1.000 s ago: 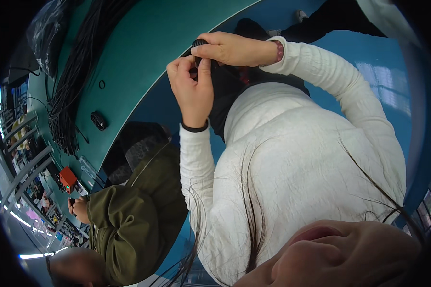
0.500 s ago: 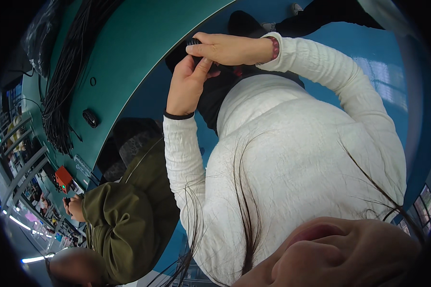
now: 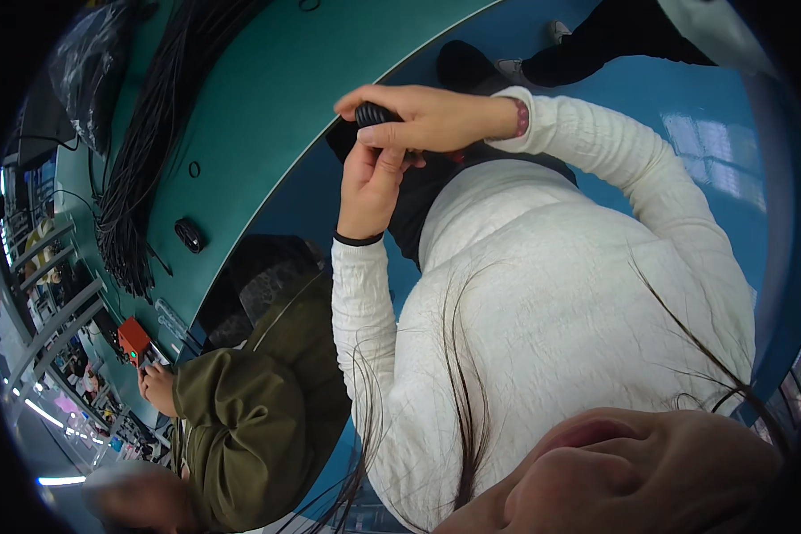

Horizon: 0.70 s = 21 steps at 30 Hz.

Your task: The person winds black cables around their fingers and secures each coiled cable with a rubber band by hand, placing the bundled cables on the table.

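Note:
A coiled black cable is held between my two hands, just off the edge of the green table. My left hand, with a black band at the wrist, grips it from below, thumb pointing up. My right hand, with a dark red bracelet, is wrapped around the coil from the right. Its fingers reach over the far side and its thumb lies on the near side. Part of the cable is hidden by my hands.
On the green table lie a long bundle of black cables, a small coiled cable, a black ring and a clear plastic bag. At left, a co-worker's hand is beside an orange box.
The view has shifted, so the table and my hands appear farther right and lower. My right fingers have stretched out over the cable coil, and more of the coil shows between them.

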Available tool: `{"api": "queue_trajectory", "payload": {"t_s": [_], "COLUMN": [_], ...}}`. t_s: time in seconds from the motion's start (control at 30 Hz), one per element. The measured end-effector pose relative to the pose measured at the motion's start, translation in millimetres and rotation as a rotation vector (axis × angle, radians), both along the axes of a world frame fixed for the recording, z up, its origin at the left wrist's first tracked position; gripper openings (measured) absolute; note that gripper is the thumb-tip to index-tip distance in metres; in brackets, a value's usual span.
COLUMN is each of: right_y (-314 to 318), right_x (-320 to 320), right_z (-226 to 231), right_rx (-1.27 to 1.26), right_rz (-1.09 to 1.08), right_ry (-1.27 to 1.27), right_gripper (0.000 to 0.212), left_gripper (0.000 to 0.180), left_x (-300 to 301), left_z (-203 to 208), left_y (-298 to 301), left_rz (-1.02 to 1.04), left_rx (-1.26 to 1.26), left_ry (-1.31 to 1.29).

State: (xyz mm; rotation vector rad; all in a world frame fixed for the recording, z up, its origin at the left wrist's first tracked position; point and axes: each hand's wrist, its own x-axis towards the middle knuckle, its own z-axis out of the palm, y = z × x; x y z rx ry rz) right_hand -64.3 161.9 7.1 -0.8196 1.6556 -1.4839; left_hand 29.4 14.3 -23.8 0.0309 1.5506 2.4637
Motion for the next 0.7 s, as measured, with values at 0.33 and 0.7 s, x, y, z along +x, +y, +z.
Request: {"api": "queue_trajectory", "payload": {"t_s": [0.33,0.7], "right_y": [-37,-57], "right_x": [-73,-119], "right_z": [-2,-16], "right_rx": [-0.097,-0.032], "right_rz": [-0.146,-0.019], "right_ry": [0.52,0.388], "right_gripper": [0.028,0.017], "left_gripper": [0.015,0.016], "left_x": [-8,-25], "left_z": [4,2], "left_y": [-11,-49], "left_rz": [0.122,0.36], "left_rx": [0.18,0.038], "left_ry": [0.05,0.187]}}
